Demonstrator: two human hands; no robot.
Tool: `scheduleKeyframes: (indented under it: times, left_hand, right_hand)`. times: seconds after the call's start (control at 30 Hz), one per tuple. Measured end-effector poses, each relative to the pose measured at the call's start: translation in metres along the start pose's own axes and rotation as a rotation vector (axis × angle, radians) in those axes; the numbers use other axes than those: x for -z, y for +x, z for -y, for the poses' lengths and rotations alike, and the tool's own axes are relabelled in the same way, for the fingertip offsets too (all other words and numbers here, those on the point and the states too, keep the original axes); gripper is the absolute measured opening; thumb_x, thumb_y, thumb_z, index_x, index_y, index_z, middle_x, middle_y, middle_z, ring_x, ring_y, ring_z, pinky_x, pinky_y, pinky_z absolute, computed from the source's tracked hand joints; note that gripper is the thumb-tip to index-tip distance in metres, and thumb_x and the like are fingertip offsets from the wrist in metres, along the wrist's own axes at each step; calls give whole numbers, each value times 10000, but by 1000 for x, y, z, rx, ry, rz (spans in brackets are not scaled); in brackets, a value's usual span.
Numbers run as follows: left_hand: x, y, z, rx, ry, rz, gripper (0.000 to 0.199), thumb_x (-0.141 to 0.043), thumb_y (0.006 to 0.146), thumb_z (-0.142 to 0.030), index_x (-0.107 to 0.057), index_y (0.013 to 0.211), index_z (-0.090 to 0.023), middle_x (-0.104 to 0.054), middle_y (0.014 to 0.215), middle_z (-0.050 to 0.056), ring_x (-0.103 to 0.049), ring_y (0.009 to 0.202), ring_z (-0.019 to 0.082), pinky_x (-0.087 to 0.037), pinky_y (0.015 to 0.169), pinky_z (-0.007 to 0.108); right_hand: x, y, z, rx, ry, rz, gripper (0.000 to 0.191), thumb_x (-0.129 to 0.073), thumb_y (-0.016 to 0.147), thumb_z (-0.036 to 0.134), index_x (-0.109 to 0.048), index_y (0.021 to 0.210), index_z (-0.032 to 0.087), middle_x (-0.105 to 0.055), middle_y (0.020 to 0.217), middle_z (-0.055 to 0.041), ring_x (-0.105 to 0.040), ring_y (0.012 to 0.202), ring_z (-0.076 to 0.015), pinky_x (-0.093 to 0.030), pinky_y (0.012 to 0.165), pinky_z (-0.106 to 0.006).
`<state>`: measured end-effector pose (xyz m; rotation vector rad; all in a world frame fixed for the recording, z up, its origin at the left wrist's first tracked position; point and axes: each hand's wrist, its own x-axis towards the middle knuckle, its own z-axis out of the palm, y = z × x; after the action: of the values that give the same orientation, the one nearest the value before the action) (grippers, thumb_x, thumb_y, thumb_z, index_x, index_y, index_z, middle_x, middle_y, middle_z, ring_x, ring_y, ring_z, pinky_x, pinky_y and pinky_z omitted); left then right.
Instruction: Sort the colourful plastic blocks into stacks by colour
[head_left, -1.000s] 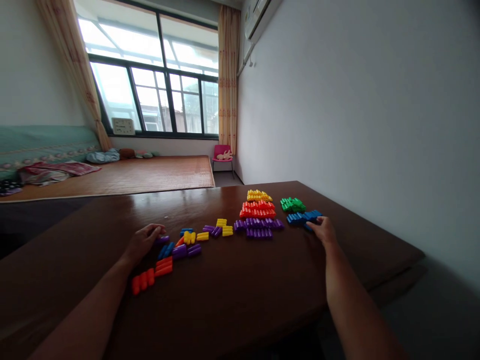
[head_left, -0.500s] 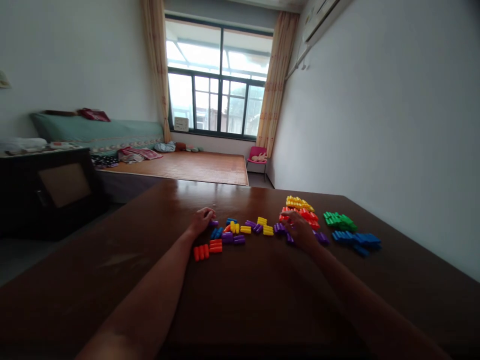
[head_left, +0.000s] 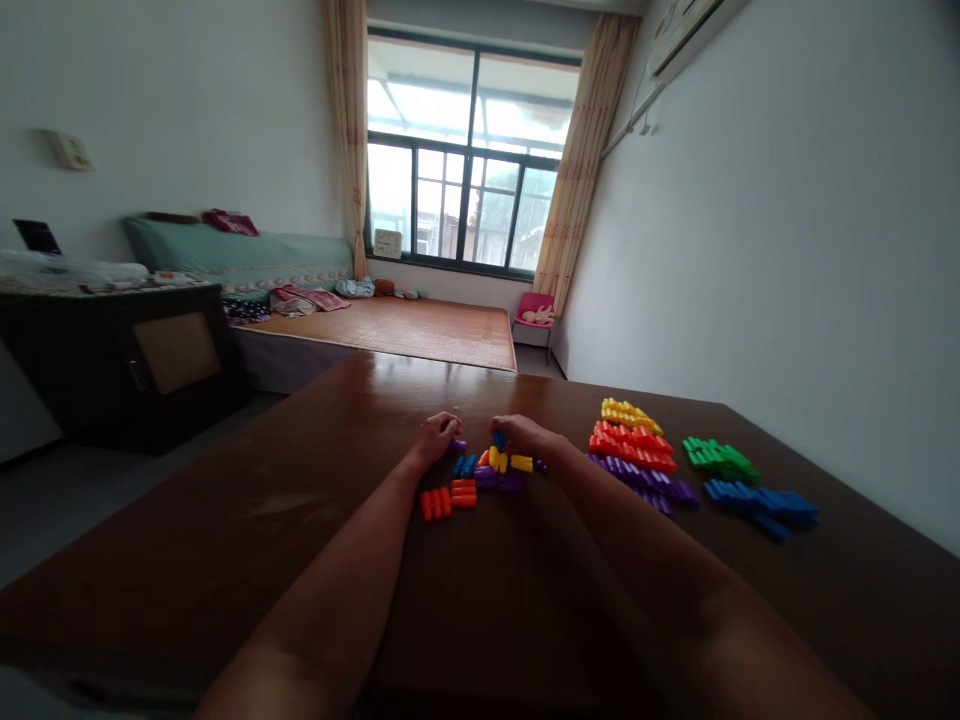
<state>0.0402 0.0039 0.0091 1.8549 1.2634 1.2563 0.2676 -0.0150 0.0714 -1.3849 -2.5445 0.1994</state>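
My left hand (head_left: 439,436) rests on the brown table with its fingers curled. A purple ribbed plastic block (head_left: 459,446) lies at its fingertips; whether they grip anything is hidden. In my right hand (head_left: 519,433), thumb and fingers pinch a blue block (head_left: 499,439) above the small loose group. That group has blue blocks (head_left: 464,466), yellow blocks (head_left: 498,460) and purple blocks (head_left: 487,479) lying close together, with an orange piece partly covered. Nearer to me are two orange blocks (head_left: 436,505). A yellow block (head_left: 522,463) lies just below my right wrist.
On the right of the table (head_left: 480,600) are sorted rows of yellow (head_left: 628,414), orange (head_left: 632,446), purple (head_left: 643,480), green (head_left: 720,459) and blue blocks (head_left: 761,502). Beyond stand a bed (head_left: 420,330), a pink chair (head_left: 534,308) and a dark cabinet (head_left: 112,350).
My right hand has moved left from the purple and orange rows to the loose group, and now holds a blue block. My left hand stays in place. The view has turned slightly left.
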Motion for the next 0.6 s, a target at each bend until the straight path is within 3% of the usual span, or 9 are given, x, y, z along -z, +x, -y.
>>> scheduleKeyframes:
  times: [0.1,0.17,0.23,0.33,0.47,0.53,0.6]
  left_hand:
    - [2,-1,-3,-10,11,-4,292,-501,781,-383,-669,819,-147,-715,732,58,-633,621,172,-481,606,280]
    - [2,-1,-4,-26,21,-1,297,-504,780,-391,-673,815,-149,-716,733,58,-636,632,176,-479,605,280]
    - [3,-1,-4,-27,14,9,316,-502,781,-412,-673,823,-150,-716,737,58,-641,637,179,-482,609,282]
    - [4,2,-2,-8,9,30,360,-502,775,-462,-665,847,-150,-721,751,62,-648,644,190,-493,620,297]
    - [7,6,-2,-4,55,43,417,-506,751,-531,-661,869,-162,-730,767,56,-659,662,208,-505,641,316]
    - [9,7,-5,-5,92,47,438,-496,746,-551,-658,877,-165,-735,780,55,-666,679,214,-511,654,319]
    - [11,6,-9,0,120,55,452,-486,742,-561,-657,883,-167,-739,792,54,-674,693,219,-516,665,319]
  right_hand:
    - [15,-24,-7,-136,11,-167,231,-736,677,191,-674,898,215,-706,850,-29,-638,761,-190,-456,672,-268]
    - [25,-51,-16,-184,109,-268,165,-703,737,300,-657,866,207,-700,805,-24,-630,722,-172,-463,667,-272]
    - [31,-88,-33,-230,271,-380,216,-650,782,394,-648,874,199,-700,795,-23,-633,715,-161,-483,670,-271]
    - [39,-155,-74,-372,469,-596,347,-628,769,488,-635,923,177,-705,843,-51,-655,760,-180,-523,689,-296]
    - [47,-265,-145,-691,650,-1042,456,-678,665,512,-596,959,173,-701,840,-71,-677,734,-199,-562,668,-321]
    - [50,-321,-174,-882,617,-1242,414,-674,638,493,-584,893,178,-691,767,-67,-676,680,-197,-566,632,-314]
    - [49,-370,-196,-1073,438,-1311,348,-652,640,481,-583,798,179,-669,664,-70,-663,608,-206,-554,571,-315]
